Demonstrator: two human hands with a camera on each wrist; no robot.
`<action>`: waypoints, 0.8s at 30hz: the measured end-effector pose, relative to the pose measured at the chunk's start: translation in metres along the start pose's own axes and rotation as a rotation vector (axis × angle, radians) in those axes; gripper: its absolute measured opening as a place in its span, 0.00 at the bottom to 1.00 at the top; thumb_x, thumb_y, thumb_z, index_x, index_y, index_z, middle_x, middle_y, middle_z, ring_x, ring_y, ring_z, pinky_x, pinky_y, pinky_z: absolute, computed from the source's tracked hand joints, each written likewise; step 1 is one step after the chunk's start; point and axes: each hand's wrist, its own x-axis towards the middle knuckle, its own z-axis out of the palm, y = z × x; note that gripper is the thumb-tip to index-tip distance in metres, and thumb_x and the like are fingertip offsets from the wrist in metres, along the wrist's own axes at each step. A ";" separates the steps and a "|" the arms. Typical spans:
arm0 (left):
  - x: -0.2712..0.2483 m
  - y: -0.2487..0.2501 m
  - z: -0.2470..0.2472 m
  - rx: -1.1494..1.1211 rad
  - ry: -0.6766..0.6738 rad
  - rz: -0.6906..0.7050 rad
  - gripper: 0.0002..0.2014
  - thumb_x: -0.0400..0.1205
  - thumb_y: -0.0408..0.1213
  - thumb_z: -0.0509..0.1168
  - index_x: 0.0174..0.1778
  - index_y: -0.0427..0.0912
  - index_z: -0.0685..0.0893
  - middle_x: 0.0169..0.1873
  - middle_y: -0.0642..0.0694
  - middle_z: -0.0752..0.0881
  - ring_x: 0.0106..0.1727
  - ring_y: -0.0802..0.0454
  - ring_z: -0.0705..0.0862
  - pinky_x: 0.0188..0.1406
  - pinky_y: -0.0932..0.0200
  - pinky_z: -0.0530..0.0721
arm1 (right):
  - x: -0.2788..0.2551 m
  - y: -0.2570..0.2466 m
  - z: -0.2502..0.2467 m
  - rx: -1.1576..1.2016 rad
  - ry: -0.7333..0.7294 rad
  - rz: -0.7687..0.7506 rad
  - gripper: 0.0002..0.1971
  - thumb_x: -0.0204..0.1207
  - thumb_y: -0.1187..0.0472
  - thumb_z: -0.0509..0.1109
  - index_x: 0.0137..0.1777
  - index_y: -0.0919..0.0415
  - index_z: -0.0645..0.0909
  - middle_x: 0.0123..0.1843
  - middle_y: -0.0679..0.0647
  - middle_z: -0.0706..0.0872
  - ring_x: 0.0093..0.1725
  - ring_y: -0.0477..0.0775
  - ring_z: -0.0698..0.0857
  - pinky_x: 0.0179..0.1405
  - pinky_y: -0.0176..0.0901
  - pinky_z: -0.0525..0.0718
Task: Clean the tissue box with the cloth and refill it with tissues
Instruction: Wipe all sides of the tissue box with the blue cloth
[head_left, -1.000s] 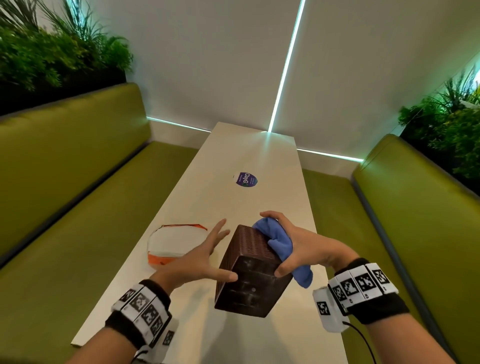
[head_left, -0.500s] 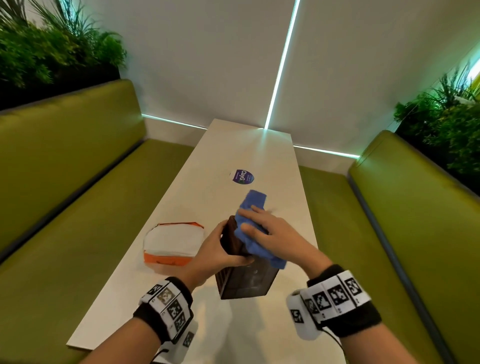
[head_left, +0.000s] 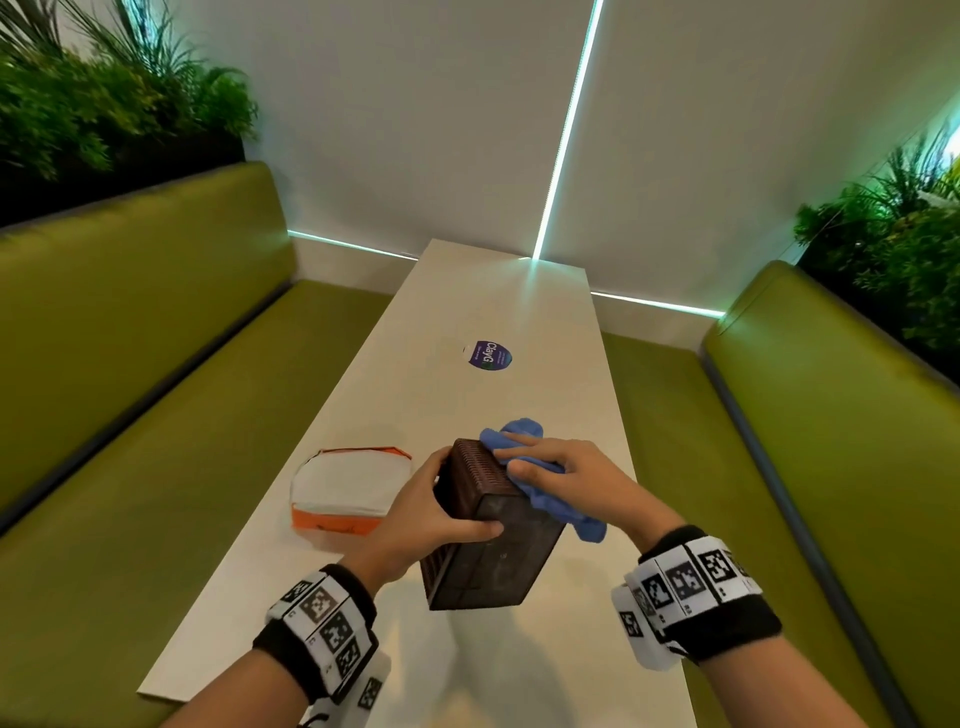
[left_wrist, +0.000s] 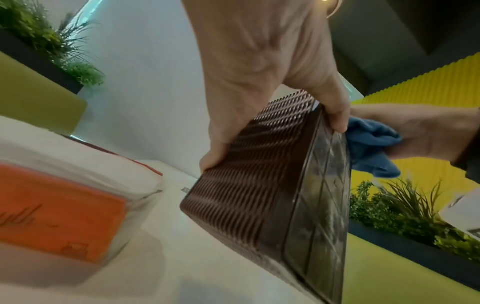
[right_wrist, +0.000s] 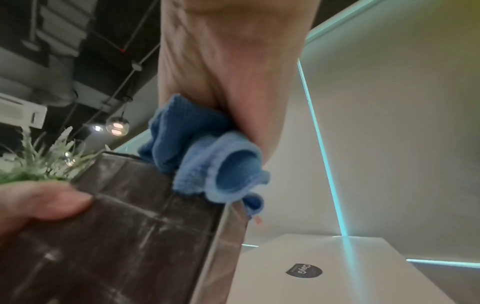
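Observation:
A dark brown tissue box (head_left: 488, 551) with ribbed sides is tilted over the near end of the white table (head_left: 498, 291), its smooth dusty base turned toward me. My left hand (head_left: 431, 514) grips its left side, thumb on the base and fingers round the ribbed side (left_wrist: 259, 174). My right hand (head_left: 566, 478) holds a bunched blue cloth (head_left: 550, 501) against the box's upper right side. In the right wrist view the cloth (right_wrist: 205, 152) bulges out below the palm onto the box's edge (right_wrist: 124, 226). The box's opening is hidden.
A soft tissue pack (head_left: 345, 488), white with an orange band, lies on the table just left of the box. A round purple sticker (head_left: 488, 356) sits further up the table. Green benches (head_left: 156, 415) run along both sides, with plants behind them.
My left hand went from spread against the box to gripping it. The box turned, and my right hand carried the cloth from its right side up over its upper face.

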 end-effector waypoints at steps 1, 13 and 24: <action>0.000 0.000 -0.001 0.006 -0.005 -0.003 0.41 0.63 0.37 0.85 0.68 0.62 0.72 0.59 0.60 0.83 0.56 0.63 0.85 0.51 0.65 0.86 | -0.001 0.000 0.002 0.005 0.007 0.001 0.17 0.81 0.52 0.68 0.69 0.48 0.83 0.75 0.42 0.78 0.74 0.38 0.74 0.77 0.48 0.73; 0.003 0.001 -0.006 0.063 0.038 -0.010 0.38 0.61 0.38 0.86 0.60 0.66 0.73 0.57 0.60 0.83 0.57 0.62 0.84 0.52 0.64 0.85 | -0.002 -0.001 0.011 0.021 0.112 -0.021 0.13 0.82 0.53 0.67 0.64 0.49 0.86 0.68 0.38 0.83 0.68 0.38 0.79 0.70 0.46 0.79; 0.006 0.001 0.001 0.139 0.039 0.021 0.34 0.60 0.38 0.84 0.60 0.56 0.79 0.53 0.52 0.88 0.55 0.57 0.87 0.55 0.51 0.88 | 0.003 0.000 0.021 -0.106 0.124 -0.125 0.10 0.80 0.56 0.70 0.58 0.53 0.89 0.68 0.46 0.85 0.67 0.41 0.81 0.69 0.47 0.79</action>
